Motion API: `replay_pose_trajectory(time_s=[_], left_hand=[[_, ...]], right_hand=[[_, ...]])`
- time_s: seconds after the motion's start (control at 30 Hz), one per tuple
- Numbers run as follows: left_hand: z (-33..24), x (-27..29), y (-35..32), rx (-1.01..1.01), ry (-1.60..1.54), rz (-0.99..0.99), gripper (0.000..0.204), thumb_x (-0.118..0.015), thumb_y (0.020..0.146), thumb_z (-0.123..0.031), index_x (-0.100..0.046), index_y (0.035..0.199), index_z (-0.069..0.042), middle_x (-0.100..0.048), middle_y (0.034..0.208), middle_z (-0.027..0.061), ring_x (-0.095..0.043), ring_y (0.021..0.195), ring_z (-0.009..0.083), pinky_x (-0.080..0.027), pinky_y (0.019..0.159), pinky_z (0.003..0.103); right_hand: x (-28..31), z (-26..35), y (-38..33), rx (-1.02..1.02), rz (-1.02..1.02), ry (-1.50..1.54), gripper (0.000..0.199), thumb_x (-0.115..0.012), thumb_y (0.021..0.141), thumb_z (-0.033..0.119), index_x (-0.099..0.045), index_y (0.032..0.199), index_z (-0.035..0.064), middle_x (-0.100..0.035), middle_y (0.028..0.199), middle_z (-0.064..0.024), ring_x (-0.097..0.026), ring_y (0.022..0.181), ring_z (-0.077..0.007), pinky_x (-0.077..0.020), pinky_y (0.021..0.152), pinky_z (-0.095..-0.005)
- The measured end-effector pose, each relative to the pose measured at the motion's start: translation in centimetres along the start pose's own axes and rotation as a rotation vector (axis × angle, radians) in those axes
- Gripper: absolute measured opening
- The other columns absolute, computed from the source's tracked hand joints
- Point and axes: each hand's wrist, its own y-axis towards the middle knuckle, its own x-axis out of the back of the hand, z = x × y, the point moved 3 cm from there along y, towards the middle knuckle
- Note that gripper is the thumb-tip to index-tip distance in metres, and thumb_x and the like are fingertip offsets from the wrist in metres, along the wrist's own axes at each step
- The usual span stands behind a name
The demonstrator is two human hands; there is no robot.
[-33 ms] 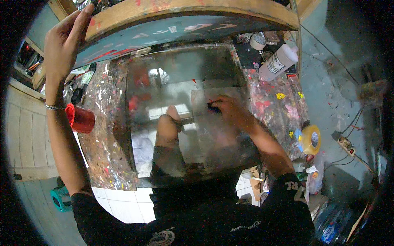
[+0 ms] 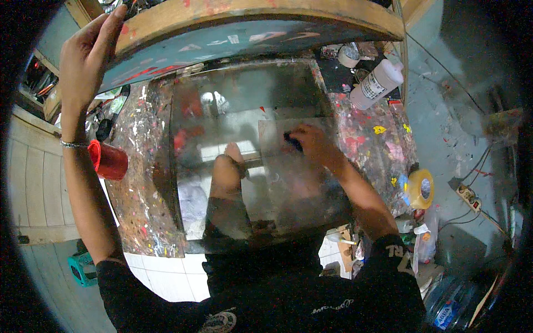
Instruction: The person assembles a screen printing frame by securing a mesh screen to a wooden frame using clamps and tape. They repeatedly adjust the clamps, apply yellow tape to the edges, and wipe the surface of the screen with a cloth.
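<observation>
Glass sheet (image 2: 244, 111) is judged rigid, slick, breakable, best held by its edges. Right hand (image 2: 311, 141) pinches a dark pad (image 2: 292, 140) on it; left hand (image 2: 83, 55) grips the raised wooden frame (image 2: 266, 14).

A large glossy sheet (image 2: 239, 111) is lying flat on the paint-spattered workbench, mirroring the room and the person's arm. A smaller clear rectangular panel (image 2: 300, 183) is resting on its right half. A small dark pad (image 2: 292, 140) is sitting pressed against that panel's upper edge. Above, a hinged wooden-framed board (image 2: 255, 22) is standing raised and tilted.
</observation>
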Motion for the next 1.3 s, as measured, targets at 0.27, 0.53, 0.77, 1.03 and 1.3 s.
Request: replay_pose_trajectory(time_s=[0.27, 0.53, 0.77, 1.03, 1.3], left_hand=[[-0.2, 0.0, -0.1, 0.034, 0.021, 0.066, 0.047, -0.055, 0.098, -0.043, -0.069, 0.107, 0.001, -0.048, 0.064, -0.0011, -0.042, 0.062, 0.0063, -0.034, 0.056, 0.023], [-4.7, -0.1, 0.1, 0.085, 0.237, -0.013, 0.046, -0.053, 0.100, -0.027, -0.051, 0.062, -0.001, -0.042, 0.051, 0.0007, -0.041, 0.049, 0.0074, -0.032, 0.045, 0.030], [-0.4, 0.4, -0.1, 0.047, 0.085, 0.084, 0.046, -0.054, 0.099, -0.041, -0.067, 0.116, 0.000, -0.054, 0.072, -0.0005, -0.043, 0.067, 0.0060, -0.036, 0.059, 0.021], [-0.8, 0.1, -0.2, 0.036, 0.084, 0.069, 0.046, -0.056, 0.098, -0.041, -0.067, 0.117, -0.001, -0.052, 0.072, -0.0020, -0.042, 0.065, 0.0057, -0.035, 0.057, 0.022], [1.4, 0.2, 0.0, 0.043, 0.066, 0.046, 0.040, -0.054, 0.100, -0.031, -0.063, 0.126, -0.002, -0.068, 0.094, 0.0052, -0.056, 0.080, 0.0072, -0.045, 0.070, 0.021]], right_hand=[[-0.1, 0.2, -0.4, 0.111, -0.064, -0.153, 0.033, -0.070, 0.078, 0.019, -0.067, 0.109, 0.0076, -0.063, 0.105, -0.0116, -0.063, 0.099, -0.0313, -0.0530, 0.086, -0.0409], [-0.2, -1.3, -1.0, 0.057, 0.078, -0.121, 0.038, -0.071, 0.078, 0.021, -0.065, 0.111, 0.0035, -0.064, 0.111, -0.0143, -0.060, 0.106, -0.0334, -0.0522, 0.091, -0.0399], [-1.3, 0.5, -1.1, 0.147, 0.050, -0.038, 0.031, -0.065, 0.081, 0.012, -0.065, 0.110, 0.0021, -0.065, 0.112, -0.0131, -0.060, 0.107, -0.0336, -0.0510, 0.093, -0.0411], [-0.6, 1.4, 0.3, 0.066, 0.087, 0.010, 0.029, -0.064, 0.079, 0.011, -0.068, 0.107, 0.0048, -0.064, 0.105, -0.0125, -0.063, 0.099, -0.0326, -0.0531, 0.086, -0.0400], [0.5, 1.5, 0.0, 0.033, 0.114, -0.017, 0.038, -0.068, 0.078, 0.019, -0.067, 0.114, 0.0075, -0.061, 0.108, -0.0150, -0.062, 0.102, -0.0324, -0.0519, 0.089, -0.0388]])
